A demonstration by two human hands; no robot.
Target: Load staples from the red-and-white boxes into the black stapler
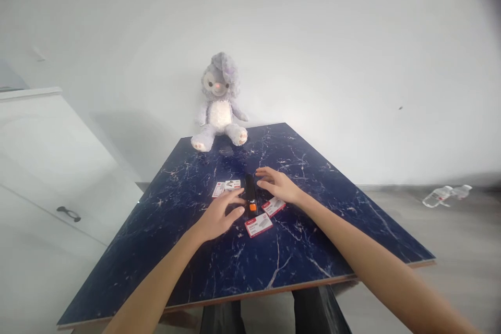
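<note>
A black stapler with an orange end (pixel 251 194) lies in the middle of the dark blue marbled table (pixel 297 250). My left hand (pixel 219 215) reaches in from the left, fingers apart, its fingertips at the stapler's side. My right hand (pixel 278 184) hovers just right of the stapler with fingers stretched out and nothing in it. Three small red and white staple boxes lie around the stapler: one at its left (pixel 227 187), one under my right hand (pixel 273 206), one in front (pixel 258 225).
A grey and white plush rabbit (pixel 219 104) sits at the table's far edge against the white wall. A white cabinet with a dark handle (pixel 69 213) stands at the left. Clear plastic bottles (pixel 446 194) lie on the floor at the right.
</note>
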